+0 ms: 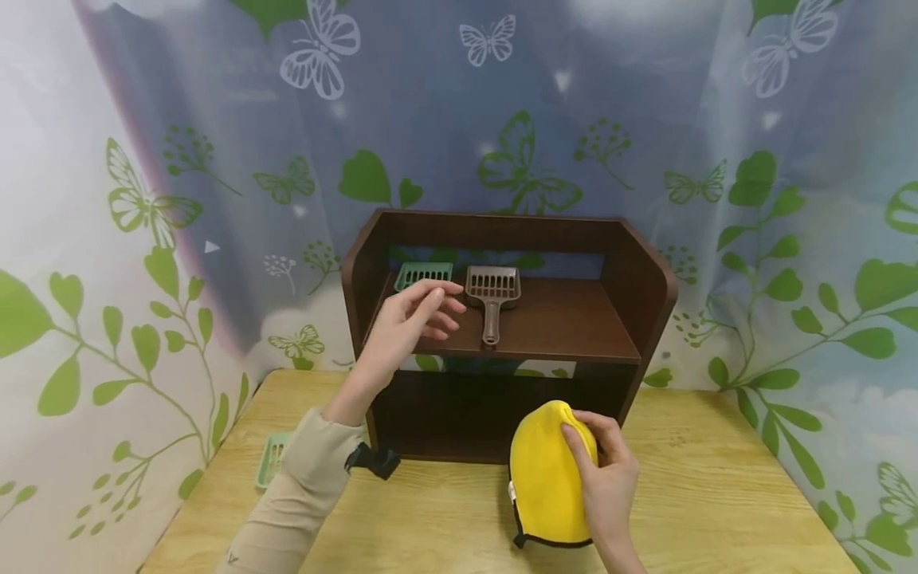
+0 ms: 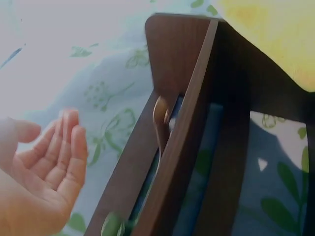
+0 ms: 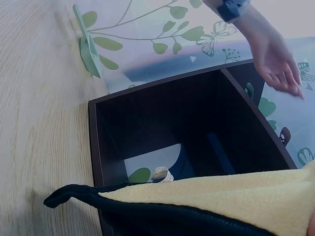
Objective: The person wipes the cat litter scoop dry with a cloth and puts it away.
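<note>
My left hand [image 1: 409, 323] hovers over the shelf's upper board, its fingers loosely bent and nothing in them. Just behind it lies a green slotted litter scoop [image 1: 423, 266], partly hidden by the fingers. To the right of that hand, a brown litter scoop [image 1: 491, 319] rests on the same board, handle toward me. In front of the shelf, my right hand [image 1: 610, 474] pinches a folded yellow cloth [image 1: 548, 478] with black edging between thumb and fingers. The right wrist view shows the fabric [image 3: 221, 194] close up; only a sliver of that hand appears there.
A dark brown two-tier shelf [image 1: 653, 303] stands at the back of the wooden table [image 1: 724, 478]. Another green scoop [image 1: 272, 462] lies on the table at the left, beside my left sleeve. A leaf-and-butterfly printed curtain [image 1: 430, 104] hangs behind.
</note>
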